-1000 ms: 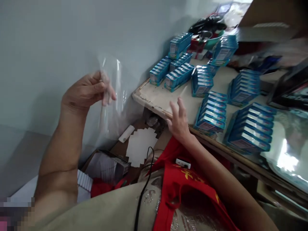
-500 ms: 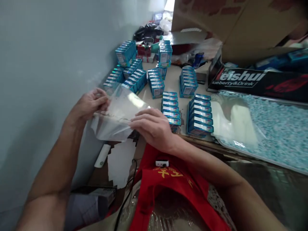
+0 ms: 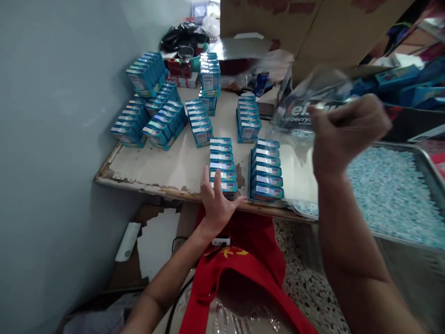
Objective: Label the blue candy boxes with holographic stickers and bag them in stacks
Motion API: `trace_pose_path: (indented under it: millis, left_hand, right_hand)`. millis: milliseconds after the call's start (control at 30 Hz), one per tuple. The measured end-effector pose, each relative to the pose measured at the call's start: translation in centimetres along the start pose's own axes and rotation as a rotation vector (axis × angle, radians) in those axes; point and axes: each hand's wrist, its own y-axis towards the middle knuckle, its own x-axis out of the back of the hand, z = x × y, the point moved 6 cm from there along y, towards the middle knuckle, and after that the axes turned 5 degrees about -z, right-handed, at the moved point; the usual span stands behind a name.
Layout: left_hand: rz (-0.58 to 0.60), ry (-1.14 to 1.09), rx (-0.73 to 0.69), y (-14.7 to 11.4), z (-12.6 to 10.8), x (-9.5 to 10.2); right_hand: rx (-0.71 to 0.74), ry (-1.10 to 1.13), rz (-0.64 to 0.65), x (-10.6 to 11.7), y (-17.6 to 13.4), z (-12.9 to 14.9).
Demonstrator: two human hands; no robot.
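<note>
My left hand (image 3: 218, 204), fingers spread, is at the near end of a row of small blue boxes (image 3: 221, 157) by the table's front edge. Its fingertips overlap the nearest box; whether they press on it I cannot tell. Raised at the right, my right hand (image 3: 347, 132) is closed and blurred by motion. A clear plastic bag (image 3: 314, 93) trails from it, see-through and smeared. Beside the first row stands another row of blue boxes (image 3: 267, 170) in a blue display tray.
More packs of blue boxes (image 3: 165, 123) stand on the white table (image 3: 170, 169), some stacked. At right lies a metal tray of blue-white small pieces (image 3: 396, 190). Behind it is a black printed carton (image 3: 392, 123) holding blue packs. A wall (image 3: 52, 139) borders the left.
My right hand has swung right and up with the plastic bag. My left hand has let go of the bag and moved right to the row of blue boxes. The view has shifted right.
</note>
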Motion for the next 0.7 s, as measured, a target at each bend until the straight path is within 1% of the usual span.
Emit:
trace_pose_path:
  millis: [67, 200, 300, 367, 433, 500, 533, 600, 633, 700]
  left_hand:
    - [-0.033, 0.073, -0.021, -0.3, 0.3, -0.9]
    - [-0.071, 0.141, 0.055, -1.4, 2.3, -1.7]
    - [-0.017, 0.148, 0.093, -1.4, 2.5, -2.4]
    - [0.025, 0.151, 0.123, -0.6, 2.4, -2.0]
    - [0.053, 0.155, 0.138, 0.2, 2.5, -0.2]
    - [0.088, 0.157, 0.133, 0.2, 2.7, 2.7]
    - [0.110, 0.156, 0.123, -0.3, 2.8, 4.2]
    - [0.143, 0.143, 0.097, -2.1, 3.2, 6.9]
    - [0.144, 0.133, 0.092, -3.2, 3.4, 8.0]
    - [0.118, 0.111, 0.087, -5.5, 3.7, 9.4]
  right_hand:
    - [-0.029, -0.053, 0.076, -1.3, -0.6, 0.2]
    - [-0.106, -0.162, 0.220, -4.9, -0.3, -1.1]
    - [-0.143, -0.143, 0.309, -7.9, -0.4, -2.3]
    - [-0.137, -0.030, 0.432, -10.1, -1.4, -2.3]
    - [-0.132, 0.119, 0.564, -11.8, -2.9, -1.8]
    - [-0.137, 0.230, 0.686, -12.9, -4.5, -1.0]
    - [-0.136, 0.258, 0.742, -13.3, -5.2, -0.5]
    - [-0.103, 0.259, 0.848, -13.9, -6.5, 1.0]
    - [-0.064, 0.239, 0.896, -14.2, -7.0, 1.9]
    - [0.047, 0.181, 0.973, -15.0, -7.8, 4.1]
